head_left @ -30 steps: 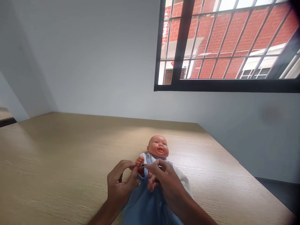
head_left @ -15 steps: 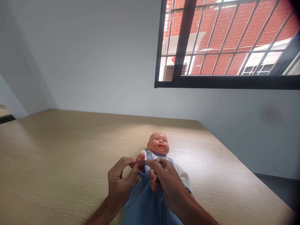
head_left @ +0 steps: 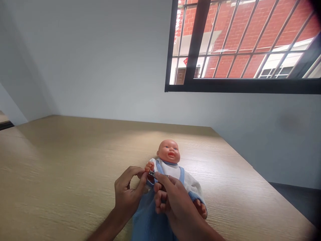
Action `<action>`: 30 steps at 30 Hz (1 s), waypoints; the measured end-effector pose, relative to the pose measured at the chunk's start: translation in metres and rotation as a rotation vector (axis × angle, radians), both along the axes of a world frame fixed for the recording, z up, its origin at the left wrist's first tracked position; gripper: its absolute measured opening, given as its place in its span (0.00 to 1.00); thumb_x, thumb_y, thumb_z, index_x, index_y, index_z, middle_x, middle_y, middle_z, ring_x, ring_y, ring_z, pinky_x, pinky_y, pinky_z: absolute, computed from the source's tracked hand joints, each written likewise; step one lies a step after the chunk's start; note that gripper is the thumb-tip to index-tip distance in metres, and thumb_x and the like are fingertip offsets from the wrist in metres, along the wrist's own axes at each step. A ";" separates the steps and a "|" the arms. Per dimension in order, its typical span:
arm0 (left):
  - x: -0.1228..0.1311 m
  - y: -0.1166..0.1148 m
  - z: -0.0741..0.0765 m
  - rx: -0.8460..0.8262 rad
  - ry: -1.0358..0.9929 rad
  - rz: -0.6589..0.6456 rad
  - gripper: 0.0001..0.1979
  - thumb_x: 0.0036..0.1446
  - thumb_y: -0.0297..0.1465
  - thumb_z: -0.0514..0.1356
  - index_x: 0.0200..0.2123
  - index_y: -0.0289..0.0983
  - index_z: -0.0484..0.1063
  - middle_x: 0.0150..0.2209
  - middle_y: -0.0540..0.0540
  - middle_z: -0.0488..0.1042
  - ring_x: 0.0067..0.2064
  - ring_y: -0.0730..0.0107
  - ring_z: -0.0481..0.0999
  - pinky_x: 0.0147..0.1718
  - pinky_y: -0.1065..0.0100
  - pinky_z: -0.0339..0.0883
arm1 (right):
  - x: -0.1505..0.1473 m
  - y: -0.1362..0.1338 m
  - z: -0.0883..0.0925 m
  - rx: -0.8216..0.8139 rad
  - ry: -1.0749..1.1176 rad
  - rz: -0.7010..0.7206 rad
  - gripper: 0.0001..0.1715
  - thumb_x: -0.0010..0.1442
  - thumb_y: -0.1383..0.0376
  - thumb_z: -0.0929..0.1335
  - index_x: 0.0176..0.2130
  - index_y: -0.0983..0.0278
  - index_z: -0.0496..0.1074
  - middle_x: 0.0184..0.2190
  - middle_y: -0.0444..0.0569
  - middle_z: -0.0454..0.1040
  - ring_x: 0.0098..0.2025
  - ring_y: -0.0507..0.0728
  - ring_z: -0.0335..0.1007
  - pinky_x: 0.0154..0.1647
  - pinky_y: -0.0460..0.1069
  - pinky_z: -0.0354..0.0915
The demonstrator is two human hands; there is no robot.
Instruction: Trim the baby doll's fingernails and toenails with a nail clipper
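Observation:
A baby doll (head_left: 169, 151) in a white and blue outfit lies face up on the wooden table. My left hand (head_left: 129, 189) pinches the doll's small hand (head_left: 149, 166) between thumb and fingertips. In my right hand (head_left: 177, 199) is a metal nail clipper (head_left: 151, 173), gripped between thumb and forefinger. The clipper's head touches or nearly touches the doll's fingers; the exact contact is too small to tell. My right hand's other fingers curl over the doll's chest. The doll's other hand (head_left: 200, 208) rests beside its body, to the right.
The pale wooden table (head_left: 70, 167) spreads around the doll, with its right edge (head_left: 250, 164) running diagonally. Behind it stands a grey-white wall (head_left: 100, 67) with a barred, dark-framed window (head_left: 240, 85) at upper right.
My right hand has shifted slightly left and tilted, with the clipper angled more downward to the right. The doll's other hand now shows more. My left hand keeps its pinch.

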State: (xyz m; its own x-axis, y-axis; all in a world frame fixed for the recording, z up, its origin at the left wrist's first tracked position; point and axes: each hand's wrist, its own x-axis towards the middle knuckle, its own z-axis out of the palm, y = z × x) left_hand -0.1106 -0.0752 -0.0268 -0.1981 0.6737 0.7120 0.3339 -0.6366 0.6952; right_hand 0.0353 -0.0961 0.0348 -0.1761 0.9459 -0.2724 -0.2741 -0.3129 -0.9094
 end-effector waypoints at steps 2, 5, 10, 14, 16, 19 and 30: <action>0.000 0.001 -0.001 0.003 0.002 0.007 0.02 0.66 0.28 0.65 0.40 0.39 0.79 0.38 0.49 0.82 0.39 0.69 0.82 0.40 0.70 0.76 | -0.003 -0.001 -0.002 -0.061 0.043 -0.014 0.25 0.55 0.46 0.76 0.33 0.62 0.67 0.27 0.44 0.69 0.20 0.48 0.62 0.20 0.44 0.61; -0.001 0.002 -0.002 0.015 0.014 0.032 0.02 0.66 0.28 0.65 0.40 0.39 0.79 0.37 0.49 0.81 0.38 0.69 0.81 0.38 0.71 0.76 | -0.008 -0.004 -0.005 -0.106 0.114 -0.046 0.26 0.51 0.48 0.79 0.30 0.60 0.66 0.25 0.43 0.67 0.20 0.48 0.59 0.20 0.44 0.59; -0.005 0.004 -0.005 0.090 0.125 0.070 0.04 0.67 0.25 0.63 0.41 0.40 0.77 0.37 0.50 0.80 0.38 0.70 0.80 0.39 0.71 0.75 | -0.009 -0.013 0.007 -0.126 0.219 -0.097 0.31 0.44 0.46 0.81 0.26 0.60 0.64 0.21 0.39 0.61 0.17 0.46 0.52 0.17 0.43 0.53; -0.005 -0.006 -0.001 0.328 0.294 0.113 0.10 0.62 0.18 0.61 0.41 0.38 0.74 0.35 0.48 0.75 0.38 0.67 0.76 0.40 0.66 0.72 | 0.019 -0.012 0.046 0.028 0.263 -0.147 0.31 0.47 0.48 0.80 0.24 0.61 0.62 0.18 0.36 0.59 0.17 0.45 0.52 0.18 0.42 0.55; -0.001 -0.017 0.008 0.465 0.382 0.054 0.12 0.59 0.15 0.61 0.40 0.37 0.73 0.35 0.46 0.74 0.39 0.64 0.74 0.40 0.64 0.71 | 0.043 -0.009 0.060 0.227 0.181 -0.177 0.28 0.50 0.48 0.79 0.27 0.62 0.65 0.19 0.36 0.61 0.18 0.45 0.54 0.19 0.42 0.56; 0.018 -0.028 0.034 0.482 0.539 -0.247 0.11 0.59 0.15 0.59 0.39 0.36 0.72 0.33 0.45 0.74 0.37 0.64 0.73 0.37 0.63 0.72 | 0.081 -0.006 0.058 0.392 -0.010 -0.312 0.25 0.52 0.50 0.80 0.36 0.63 0.70 0.19 0.36 0.66 0.20 0.47 0.58 0.22 0.43 0.58; 0.095 0.037 0.063 -0.257 1.005 -1.075 0.13 0.55 0.16 0.60 0.38 0.38 0.78 0.39 0.47 0.81 0.42 0.58 0.79 0.45 0.62 0.73 | 0.147 -0.017 -0.028 0.549 -0.271 -0.421 0.23 0.63 0.50 0.75 0.41 0.66 0.73 0.26 0.46 0.77 0.27 0.53 0.72 0.32 0.47 0.70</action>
